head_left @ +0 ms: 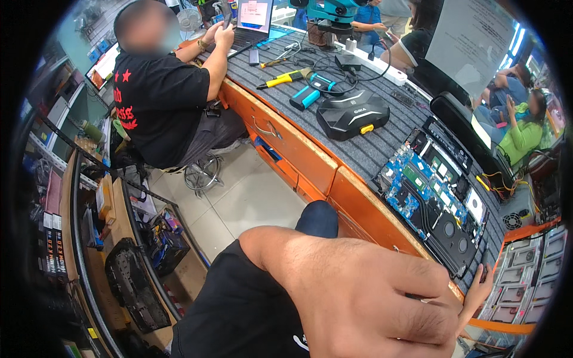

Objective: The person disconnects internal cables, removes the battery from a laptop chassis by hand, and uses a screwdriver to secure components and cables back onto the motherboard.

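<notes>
My left hand (388,292) fills the lower middle foreground, large and close, its fingers curled into a loose fist; what is inside, if anything, is hidden. At the lower right, my right hand (480,283) is by the bench's front edge with bent fingertips on a small dark thing I cannot make out. Beside it lies an opened laptop (427,200) with blue circuit board, copper-free black heat pipes and two fans exposed on the grey ribbed mat (364,158).
A black case (352,113), cyan-and-black tool (305,96), yellow-handled tools (280,77), cables and a power strip (388,71) occupy the bench. A seated co-worker (161,107) holds a phone at left, near shelving (80,203). More people (519,137) sit behind the bench.
</notes>
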